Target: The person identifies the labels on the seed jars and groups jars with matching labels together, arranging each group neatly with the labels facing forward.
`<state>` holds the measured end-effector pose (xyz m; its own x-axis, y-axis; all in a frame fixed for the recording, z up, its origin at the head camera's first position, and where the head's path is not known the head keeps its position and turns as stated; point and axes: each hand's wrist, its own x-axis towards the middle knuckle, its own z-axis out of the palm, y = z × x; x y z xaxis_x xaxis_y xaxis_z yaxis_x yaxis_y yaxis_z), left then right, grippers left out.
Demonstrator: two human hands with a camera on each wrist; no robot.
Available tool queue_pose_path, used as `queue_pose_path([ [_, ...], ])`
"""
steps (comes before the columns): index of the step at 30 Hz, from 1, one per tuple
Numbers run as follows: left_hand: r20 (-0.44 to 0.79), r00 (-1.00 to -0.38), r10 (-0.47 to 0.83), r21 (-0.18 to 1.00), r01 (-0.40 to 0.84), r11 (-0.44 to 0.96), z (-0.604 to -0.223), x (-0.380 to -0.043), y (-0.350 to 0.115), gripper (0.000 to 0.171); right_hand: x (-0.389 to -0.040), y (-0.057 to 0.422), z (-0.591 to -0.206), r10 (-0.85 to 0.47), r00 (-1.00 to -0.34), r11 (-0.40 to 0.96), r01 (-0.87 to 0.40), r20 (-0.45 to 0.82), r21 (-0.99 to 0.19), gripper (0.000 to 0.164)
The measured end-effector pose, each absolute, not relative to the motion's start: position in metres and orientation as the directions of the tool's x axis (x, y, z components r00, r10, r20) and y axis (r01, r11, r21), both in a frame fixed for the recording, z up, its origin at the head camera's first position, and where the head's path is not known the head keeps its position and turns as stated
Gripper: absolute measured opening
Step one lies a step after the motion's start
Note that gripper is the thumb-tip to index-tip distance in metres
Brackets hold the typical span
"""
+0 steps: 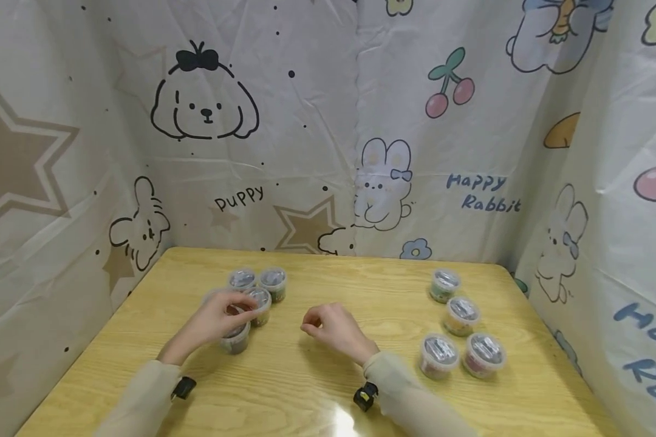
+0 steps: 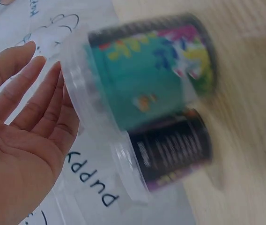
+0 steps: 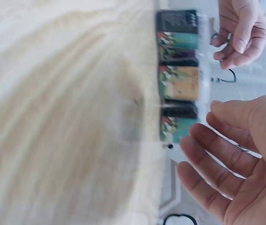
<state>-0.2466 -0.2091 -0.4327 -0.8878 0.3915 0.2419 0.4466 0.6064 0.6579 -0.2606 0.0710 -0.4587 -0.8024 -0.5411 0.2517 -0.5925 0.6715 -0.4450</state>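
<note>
My left hand [image 1: 223, 314] hovers over a left-hand cluster of small round tubs with clear lids, such as the front tub [image 1: 236, 341], and partly covers some of them. In the left wrist view its fingers are spread and relaxed beside a teal-labelled tub [image 2: 142, 79], with nothing gripped. A second tub [image 2: 170, 152] there shows a black label with print. Close above the middle of the table is my right hand [image 1: 336, 331], its fingers loosely bent and holding nothing. From the right wrist, an orange-labelled tub [image 3: 182, 83] appears in the left cluster beyond the fingers.
Several similar tubs stand on the right side of the yellow wooden table [image 1: 306, 400], among them a back tub [image 1: 445, 286] and a front tub [image 1: 438, 357]. A printed cloth curtain [image 1: 306, 121] rises behind the table and along both sides.
</note>
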Motion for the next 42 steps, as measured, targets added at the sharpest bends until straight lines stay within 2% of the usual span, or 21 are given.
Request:
queue_pose_path([
  [9, 0.232, -0.898, 0.374, 0.612, 0.434, 0.662, -0.436, -0.242, -0.239, 0.027, -0.261, 0.040, -0.462, -0.575, -0.780, 0.658, -0.620, 0.246, -0.427, 0.009],
  [14, 0.230, -0.906, 0.355, 0.599, 0.420, 0.682, -0.438, -0.238, -0.254, 0.031, -0.257, 0.022, -0.462, -0.624, -0.725, 0.610, -0.685, 0.292, -0.398, 0.008],
  [22, 0.216, -0.892, 0.398, 0.586, 0.444, 0.678, -0.438, -0.232, -0.267, 0.038, -0.252, 0.001, -0.456, -0.691, -0.648, 0.545, -0.758, 0.320, -0.358, 0.011],
  [28, 0.134, -0.902, 0.410, 0.602, 0.403, 0.689, -0.439, -0.231, -0.264, 0.048, -0.253, -0.009, -0.455, -0.746, -0.613, 0.537, -0.784, 0.259, -0.310, 0.028],
  [33, 0.102, -0.903, 0.416, 0.636, 0.381, 0.671, -0.444, -0.229, -0.263, 0.036, -0.249, -0.015, -0.463, -0.767, -0.600, 0.546, -0.796, 0.226, -0.261, 0.036],
  [37, 0.104, -0.909, 0.405, 0.654, 0.369, 0.661, -0.446, -0.228, -0.264, 0.024, -0.248, -0.018, -0.465, -0.746, -0.626, 0.559, -0.774, 0.227, -0.296, 0.035],
  [42, 0.146, -0.900, 0.410, 0.597, 0.411, 0.689, -0.444, -0.229, -0.262, 0.021, -0.249, -0.019, -0.463, -0.717, -0.656, 0.573, -0.748, 0.238, -0.335, 0.031],
])
